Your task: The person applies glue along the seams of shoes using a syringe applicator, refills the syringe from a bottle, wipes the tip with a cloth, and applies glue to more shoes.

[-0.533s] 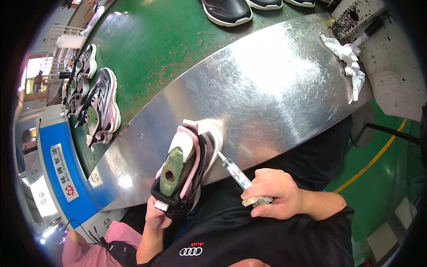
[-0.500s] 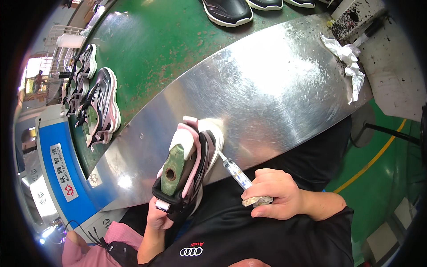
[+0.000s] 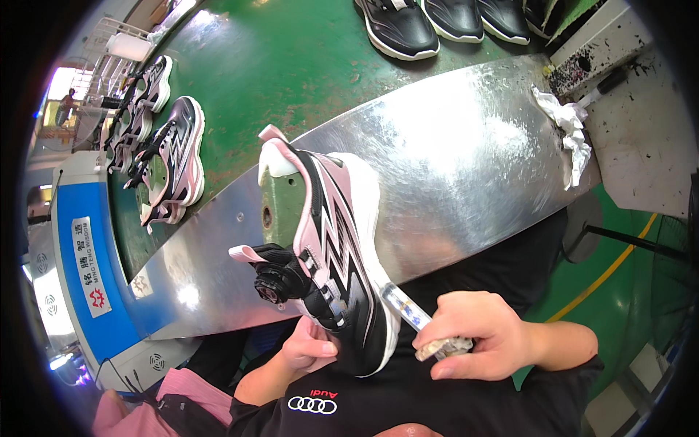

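Observation:
My left hand is closed on the toe end of a sneaker, which has black, pink and silver uppers and a white sole. A green shoe last fills the sneaker's opening, and a black round dial sits on its tongue. In my right hand is a clear syringe with a lumpy, pale-crusted plunger end. The syringe's tip meets the white sole edge on the sneaker's right side, around mid-length. The sneaker is tilted, with its side turned up and its heel pointing away from me.
Below the sneaker stretches a shiny metal ledge along a green conveyor belt. Similar sneakers stand at left, black shoes at the far side. Crumpled white tissue lies at right. A person's pink sleeve shows at lower left.
The sneaker has been turned so that its side now faces up, and it looks larger. The syringe has moved slightly right and nearer me, its tip now against the sole further toward the toe.

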The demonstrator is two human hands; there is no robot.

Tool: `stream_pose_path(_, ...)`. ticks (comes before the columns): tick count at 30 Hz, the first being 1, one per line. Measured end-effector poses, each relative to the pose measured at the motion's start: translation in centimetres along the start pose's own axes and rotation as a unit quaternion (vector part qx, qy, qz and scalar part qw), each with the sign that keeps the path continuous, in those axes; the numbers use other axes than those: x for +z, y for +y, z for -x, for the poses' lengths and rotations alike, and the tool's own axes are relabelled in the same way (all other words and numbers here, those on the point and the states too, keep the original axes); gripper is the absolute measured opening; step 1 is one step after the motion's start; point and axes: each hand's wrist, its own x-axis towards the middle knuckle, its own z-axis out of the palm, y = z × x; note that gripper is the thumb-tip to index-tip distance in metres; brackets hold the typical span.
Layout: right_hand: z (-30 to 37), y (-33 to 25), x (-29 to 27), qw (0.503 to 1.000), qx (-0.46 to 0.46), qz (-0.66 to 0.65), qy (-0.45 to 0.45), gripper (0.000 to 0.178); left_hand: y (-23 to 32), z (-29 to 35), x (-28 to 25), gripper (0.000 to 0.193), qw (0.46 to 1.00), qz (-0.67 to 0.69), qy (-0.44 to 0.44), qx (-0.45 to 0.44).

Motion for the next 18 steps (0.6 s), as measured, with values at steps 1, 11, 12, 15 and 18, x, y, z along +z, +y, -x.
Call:
stream_pose_path(1, 0.2, -0.9, -0.3, 1.000, 0.020, 0.009, -0.008, 0.027, -0.3, -0.6, -0.9, 0.081, 0.998, 0.031, -0.052, -0.023)
stream_pose_path(11, 2.9, -6.9, -1.6, 0.996, 0.066, 0.056, -0.019, 0.028, -1.3, -5.3, 1.4, 0.057, 0.962, 0.125, -0.211, -0.124)
stream_pose_path(12, 3.1, -7.4, -1.8, 0.996, 0.068, 0.063, -0.020, 0.028, -1.3, -5.7, 1.5, 0.054, 0.962, 0.110, -0.206, -0.143)
stream_pose_path(15, 4.0, -8.3, -1.9, 0.994, 0.054, 0.097, -0.019, 0.029, -1.4, -7.6, 2.9, 0.052, 0.958, 0.080, -0.249, -0.121)
stream_pose_path(18, 4.7, -8.7, -2.1, 0.991, 0.024, 0.134, -0.013, 0.030, -1.7, -9.0, 3.8, 0.053, 0.957, 0.056, -0.258, -0.120)
